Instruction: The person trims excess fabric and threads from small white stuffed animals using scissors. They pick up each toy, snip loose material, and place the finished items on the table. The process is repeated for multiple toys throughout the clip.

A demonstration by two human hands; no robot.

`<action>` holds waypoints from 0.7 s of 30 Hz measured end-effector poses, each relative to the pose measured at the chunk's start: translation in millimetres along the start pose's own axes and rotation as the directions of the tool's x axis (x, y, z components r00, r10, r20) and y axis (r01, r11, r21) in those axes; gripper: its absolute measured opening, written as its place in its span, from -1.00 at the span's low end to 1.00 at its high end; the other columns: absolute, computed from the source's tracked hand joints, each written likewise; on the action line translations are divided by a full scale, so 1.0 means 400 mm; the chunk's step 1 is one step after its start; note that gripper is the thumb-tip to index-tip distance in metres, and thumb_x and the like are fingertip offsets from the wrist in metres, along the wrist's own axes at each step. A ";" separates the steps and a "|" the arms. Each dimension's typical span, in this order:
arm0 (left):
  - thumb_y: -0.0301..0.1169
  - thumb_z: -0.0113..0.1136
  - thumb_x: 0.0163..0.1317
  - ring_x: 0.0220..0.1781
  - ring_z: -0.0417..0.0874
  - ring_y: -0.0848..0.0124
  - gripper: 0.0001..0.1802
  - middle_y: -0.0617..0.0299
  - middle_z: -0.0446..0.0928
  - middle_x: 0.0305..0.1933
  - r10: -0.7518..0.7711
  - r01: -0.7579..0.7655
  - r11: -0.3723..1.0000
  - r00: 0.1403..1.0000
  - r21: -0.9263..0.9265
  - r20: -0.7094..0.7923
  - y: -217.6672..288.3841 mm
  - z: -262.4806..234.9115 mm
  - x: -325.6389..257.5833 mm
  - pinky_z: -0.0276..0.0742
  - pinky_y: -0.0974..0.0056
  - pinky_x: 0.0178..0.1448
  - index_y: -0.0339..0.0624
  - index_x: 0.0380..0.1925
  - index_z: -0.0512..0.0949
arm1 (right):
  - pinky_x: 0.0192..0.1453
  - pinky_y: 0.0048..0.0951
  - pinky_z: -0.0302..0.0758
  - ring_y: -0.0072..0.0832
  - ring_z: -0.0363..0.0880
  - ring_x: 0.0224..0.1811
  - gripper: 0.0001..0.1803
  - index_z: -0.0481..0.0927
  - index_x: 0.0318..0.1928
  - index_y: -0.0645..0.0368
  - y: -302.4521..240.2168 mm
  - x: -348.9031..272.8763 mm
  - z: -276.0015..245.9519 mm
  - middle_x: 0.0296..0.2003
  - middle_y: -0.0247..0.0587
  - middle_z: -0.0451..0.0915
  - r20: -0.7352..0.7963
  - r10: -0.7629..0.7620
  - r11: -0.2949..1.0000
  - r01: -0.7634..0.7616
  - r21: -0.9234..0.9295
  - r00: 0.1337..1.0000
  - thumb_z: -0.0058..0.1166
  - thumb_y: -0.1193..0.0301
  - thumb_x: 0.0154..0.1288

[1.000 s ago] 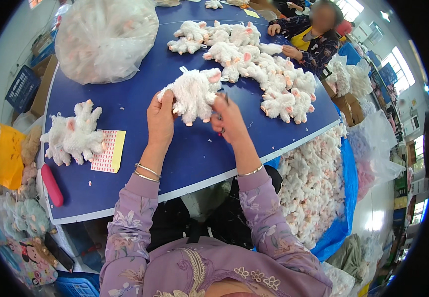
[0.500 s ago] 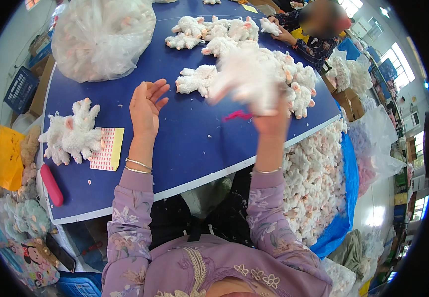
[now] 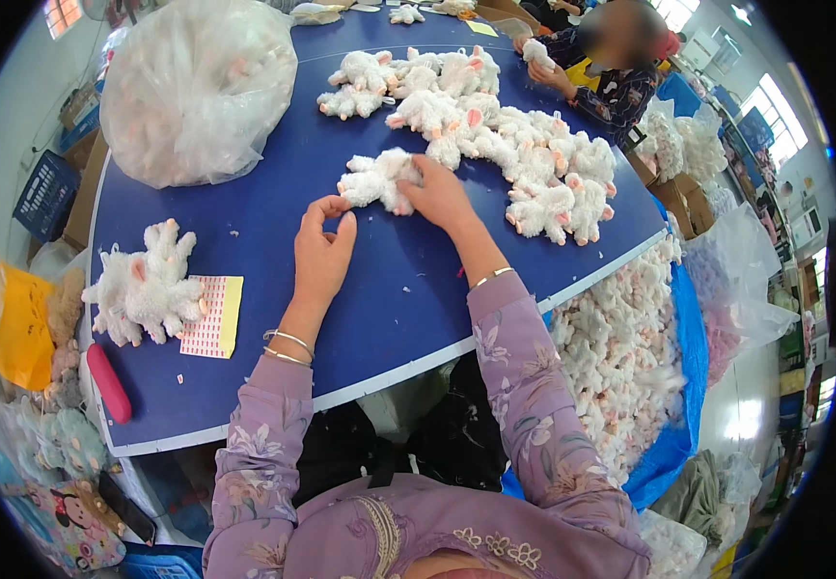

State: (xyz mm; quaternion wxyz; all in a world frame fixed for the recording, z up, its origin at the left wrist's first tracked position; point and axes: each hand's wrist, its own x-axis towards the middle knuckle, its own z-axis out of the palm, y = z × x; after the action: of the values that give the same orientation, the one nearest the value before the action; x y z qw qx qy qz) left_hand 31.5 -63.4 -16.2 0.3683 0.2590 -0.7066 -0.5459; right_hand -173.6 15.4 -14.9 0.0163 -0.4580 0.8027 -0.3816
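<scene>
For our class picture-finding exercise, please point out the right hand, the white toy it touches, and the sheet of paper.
Right hand point(image 3: 440, 199): head view, back of the hand.
White toy point(image 3: 375, 181): head view, its white fur.
Sheet of paper point(image 3: 211, 323): head view, its patterned part.

On my feed, reading the clock from the middle of the surface point(image 3: 341, 318), I have one plush animal point(image 3: 370, 183) at twelve, a plush heap point(image 3: 524, 130) beyond it at one, a filled plastic bag point(image 3: 191, 106) at eleven, plush toys point(image 3: 148, 289) overlapping a sticker sheet point(image 3: 213, 323) at nine, and, off the edge at four, a sack point(image 3: 693, 357) of plush pieces point(image 3: 620, 376).
</scene>
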 end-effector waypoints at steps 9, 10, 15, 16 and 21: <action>-0.47 0.22 0.02 0.21 0.42 0.10 -0.42 0.02 0.46 0.14 0.296 -0.332 0.746 0.942 0.577 0.159 0.017 0.009 -0.020 0.33 0.09 0.24 -0.19 0.13 0.39 | -0.59 -0.54 0.28 -0.64 0.36 -0.64 -0.70 0.54 -0.40 0.25 -0.123 -0.049 -0.059 -0.56 -0.40 0.48 0.467 0.162 0.645 -0.451 0.617 0.869 0.06 0.24 0.31; -0.46 0.20 0.06 0.14 0.50 0.16 -0.47 0.03 0.52 0.07 0.317 -0.343 0.761 0.937 0.551 0.146 0.017 0.006 -0.016 0.39 0.13 0.18 -0.20 0.10 0.43 | -0.68 -0.57 0.13 -0.70 0.23 -0.72 -0.73 0.54 -0.40 0.18 -0.124 -0.055 -0.051 -0.61 -0.42 0.44 0.408 0.176 0.572 -0.430 0.698 0.896 0.06 0.23 0.33; -0.34 0.06 0.25 -0.33 0.55 0.55 -0.69 0.24 0.60 -0.35 -0.015 0.023 0.999 0.986 -0.045 0.164 0.020 0.008 -0.027 0.47 0.40 -0.23 -0.34 -0.11 0.55 | -0.62 -0.60 0.26 -0.71 0.34 -0.63 -0.73 0.56 -0.27 0.19 -0.135 -0.050 -0.094 -0.50 -0.40 0.52 0.373 0.075 0.570 -0.347 0.745 0.925 0.13 0.21 0.30; -0.33 0.07 0.25 -0.33 0.54 0.57 -0.70 0.28 0.59 -0.34 -0.061 0.078 0.994 0.979 -0.078 0.197 0.013 0.010 -0.030 0.46 0.40 -0.25 -0.33 -0.12 0.55 | -0.60 -0.60 0.29 -0.71 0.37 -0.61 -0.72 0.57 -0.25 0.20 -0.135 -0.059 -0.093 -0.48 -0.40 0.53 0.347 0.091 0.601 -0.329 0.728 0.933 0.14 0.22 0.29; -0.32 0.10 0.23 -0.37 0.52 0.60 -0.70 0.32 0.57 -0.33 -0.057 0.108 0.979 0.958 -0.170 0.282 0.015 0.014 -0.041 0.43 0.44 -0.32 -0.31 -0.15 0.56 | -0.54 -0.57 0.36 -0.69 0.43 -0.54 -0.68 0.62 -0.18 0.24 -0.117 -0.059 -0.080 -0.51 -0.42 0.52 0.430 0.112 0.660 -0.390 0.642 0.896 0.19 0.22 0.27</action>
State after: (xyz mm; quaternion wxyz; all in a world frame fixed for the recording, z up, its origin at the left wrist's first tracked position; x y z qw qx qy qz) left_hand 37.1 -45.8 -15.1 0.2656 0.1749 -0.6860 -0.6544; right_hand -137.9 38.8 29.6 0.3899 -0.3585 0.6306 -0.5673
